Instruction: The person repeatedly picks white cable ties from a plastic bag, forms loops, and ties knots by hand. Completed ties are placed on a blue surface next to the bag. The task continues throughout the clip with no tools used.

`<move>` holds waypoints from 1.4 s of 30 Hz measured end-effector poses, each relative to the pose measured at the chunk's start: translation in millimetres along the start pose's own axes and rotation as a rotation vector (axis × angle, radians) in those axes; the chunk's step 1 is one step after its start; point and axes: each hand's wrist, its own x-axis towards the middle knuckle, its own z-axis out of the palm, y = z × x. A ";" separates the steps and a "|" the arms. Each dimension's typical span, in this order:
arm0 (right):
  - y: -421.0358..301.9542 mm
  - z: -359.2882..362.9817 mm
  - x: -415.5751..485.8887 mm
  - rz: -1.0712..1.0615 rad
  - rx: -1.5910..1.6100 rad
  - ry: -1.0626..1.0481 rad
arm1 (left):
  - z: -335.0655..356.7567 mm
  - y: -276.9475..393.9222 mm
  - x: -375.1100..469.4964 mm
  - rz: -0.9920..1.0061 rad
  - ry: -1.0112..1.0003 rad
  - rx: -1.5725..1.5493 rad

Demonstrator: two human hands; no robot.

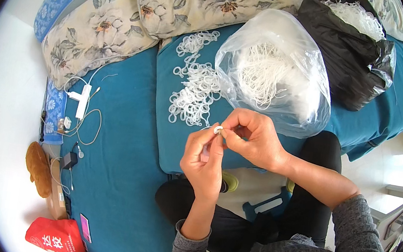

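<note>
A small white loop-shaped piece (218,129) sits between the fingertips of both hands. My left hand (205,161) pinches it from below with thumb and fingers. From the right, my right hand (255,139) closes thumb and forefinger on its edge; the fingers partly hide it. Just beyond the hands, a loose pile of translucent white plastic rings (197,86) lies on the teal cover (109,175). Behind my right hand stands an open clear plastic bag (321,57) holding a bundle of white cords (263,72).
A black plastic bag (344,57) with more white pieces (359,18) stands at the back right. Floral cushions (103,27) line the back. On the left lie a white power strip (83,101) with cables, a black adapter (69,160), a phone (85,227) and a red bag (56,237).
</note>
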 end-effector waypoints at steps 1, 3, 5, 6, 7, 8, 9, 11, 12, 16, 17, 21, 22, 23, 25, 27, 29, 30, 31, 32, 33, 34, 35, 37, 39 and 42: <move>-3.5 -2.1 0.1 -0.007 -0.057 -0.028 | -0.1 1.5 -0.3 0.050 0.005 0.092; -7.9 -7.2 0.1 -0.018 -0.170 -0.079 | -0.3 2.9 -1.0 0.145 0.011 0.278; -10.9 -8.3 -0.6 0.006 -0.181 -0.104 | -0.6 1.8 -0.7 0.263 0.033 0.421; -12.0 -7.7 -1.4 0.019 -0.184 -0.119 | -1.7 1.9 -1.3 0.320 0.045 0.496; -13.2 -6.9 -1.8 0.050 -0.171 -0.115 | -1.9 2.8 -1.3 0.329 0.047 0.504; -14.2 -5.7 -1.8 0.082 -0.159 -0.110 | -1.7 4.4 -0.8 0.337 0.049 0.511; -14.6 -5.6 -1.8 0.114 -0.149 -0.105 | -1.0 4.9 -0.7 0.345 0.052 0.516; -10.1 -4.5 -5.5 -0.114 -0.344 -0.036 | -1.1 2.2 -2.4 0.149 0.064 0.353; -8.0 -3.7 -6.6 -0.232 -0.438 -0.001 | -2.0 2.2 -2.8 0.055 0.070 0.273; 1.4 -4.8 -5.4 -0.549 -0.705 -0.012 | 0.8 14.2 1.3 -0.348 0.119 0.013; 7.0 -5.2 -4.7 -0.657 -0.797 -0.004 | 0.8 12.2 2.6 -0.399 0.128 -0.062; 5.2 -4.9 -4.3 -0.920 -1.041 -0.034 | -7.4 7.3 5.9 -0.541 0.155 -0.233; 6.5 -4.1 -3.2 -0.953 -1.059 -0.024 | -8.8 7.0 6.3 -0.562 0.157 -0.245; 8.5 -3.0 -1.8 -0.986 -1.077 -0.015 | -10.2 7.0 6.4 -0.581 0.147 -0.240; 9.8 -2.2 0.1 -1.008 -1.074 -0.030 | -13.5 8.1 6.0 -0.618 0.126 -0.231; 9.9 -4.2 1.6 -0.984 -1.033 -0.081 | -17.5 9.2 5.9 -0.607 0.086 -0.193; 9.0 -6.8 3.9 -0.804 -0.921 -0.127 | -18.5 11.3 5.1 -0.581 0.039 -0.118; 8.1 -7.8 5.1 -0.715 -0.862 -0.148 | -18.2 14.5 5.2 -0.559 0.014 -0.058; 6.2 -9.7 6.3 -0.623 -0.786 -0.161 | -18.1 16.2 4.9 -0.537 -0.011 0.001; 2.9 -12.1 7.1 -0.530 -0.712 -0.174 | -18.3 15.9 3.9 -0.503 -0.036 0.040; -0.7 -13.4 7.4 -0.438 -0.635 -0.185 | -18.5 14.3 2.3 -0.469 -0.061 0.080; -7.1 -13.2 7.1 -0.315 -0.585 -0.195 | -18.6 12.6 0.7 -0.435 -0.087 0.119; -9.8 -14.2 7.1 -0.242 -0.547 -0.206 | -18.9 10.2 -1.3 -0.397 -0.101 0.124; -13.1 -17.0 7.0 -0.095 -0.468 -0.223 | -19.5 6.2 -5.0 -0.323 -0.135 0.136; -18.5 -19.6 7.0 0.053 -0.386 -0.245 | -18.3 7.6 -4.8 -0.272 -0.165 0.177; -18.8 -24.1 9.0 0.257 -0.241 -0.266 | -19.7 7.6 -2.6 -0.241 -0.208 0.163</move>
